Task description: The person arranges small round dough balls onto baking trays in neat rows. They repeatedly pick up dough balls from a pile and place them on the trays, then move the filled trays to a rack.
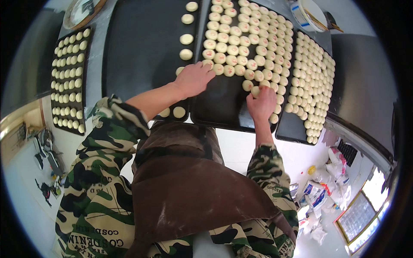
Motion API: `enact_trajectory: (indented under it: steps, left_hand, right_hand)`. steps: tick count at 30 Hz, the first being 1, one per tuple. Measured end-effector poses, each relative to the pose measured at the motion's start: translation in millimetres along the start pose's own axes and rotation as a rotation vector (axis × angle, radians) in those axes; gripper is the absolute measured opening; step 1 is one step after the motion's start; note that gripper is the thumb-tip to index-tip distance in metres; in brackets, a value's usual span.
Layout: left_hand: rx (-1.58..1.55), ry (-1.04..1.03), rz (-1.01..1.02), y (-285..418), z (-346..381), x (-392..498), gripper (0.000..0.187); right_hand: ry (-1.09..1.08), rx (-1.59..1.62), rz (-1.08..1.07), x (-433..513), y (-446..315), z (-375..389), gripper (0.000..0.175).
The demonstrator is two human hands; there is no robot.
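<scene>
In front of me, a black baking tray (219, 103) holds rows of pale dough rounds (233, 49), many with red marks on top. My left hand (195, 80) reaches across the seam between this tray and the one to its left. Its fingertips are at a marked round (208, 63) in the lowest row; the palm side and thumb are hidden. Lower on the right, my right hand (264, 102) has its fingers curled around a pale round (255, 91), beside other rounds. The left-hand black tray (142, 48) carries one column of flatter rounds (186, 39) along its right edge.
A narrow tray of small rounds (66, 72) lies far left, and another tray packed with rounds (311, 84) at right. Behind stand a round pan (77, 16) and a white tub (308, 14) with sticks. Bags (317, 193) lie on the floor.
</scene>
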State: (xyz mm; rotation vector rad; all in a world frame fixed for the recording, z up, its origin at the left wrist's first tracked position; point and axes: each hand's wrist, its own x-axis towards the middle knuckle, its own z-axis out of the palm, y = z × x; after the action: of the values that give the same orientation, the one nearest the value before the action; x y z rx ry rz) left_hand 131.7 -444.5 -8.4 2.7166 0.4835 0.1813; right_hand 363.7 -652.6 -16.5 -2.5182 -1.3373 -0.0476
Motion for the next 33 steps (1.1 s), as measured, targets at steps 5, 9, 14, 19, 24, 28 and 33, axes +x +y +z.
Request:
enact_trajectory:
  steps: [5,9,14,19,24,28,33]
  left_hand:
    - [-0.379,0.315,-0.533,-33.0,-54.9,-86.0,0.036]
    - [-0.468,0.264,-0.945,-54.0,-58.8,-166.3,0.041]
    - [-0.327,0.312,-0.858,-63.2,-20.1,-195.3,0.048]
    - [-0.187,0.243,-0.799,-55.1,-15.8,-189.5,0.051]
    - [-0.223,0.446,-0.524,-35.8,-22.5,-125.4,0.048]
    - [-0.341,0.235,-0.326,-9.3,1.0,-25.2,0.039]
    - [-0.013,0.035,-0.278,-2.2,26.2,32.2,0.03]
  right_hand:
    - [-0.228,0.732,0.209,-30.1,-104.4,-12.7,0.042]
    - [-0.414,0.763,0.035,-55.7,-204.4,12.2,0.037]
    - [-0.208,0.391,-0.406,-49.0,-265.4,62.1,0.039]
    - [-0.279,0.341,-0.377,-47.3,-262.8,60.5,0.044]
    - [-0.043,0.311,-0.094,-10.0,-181.0,29.8,0.048]
    - [-0.033,0.134,-0.15,24.3,-116.5,43.1,0.06]
    - [-0.01,0.003,-0.244,14.2,-90.7,59.9,0.052]
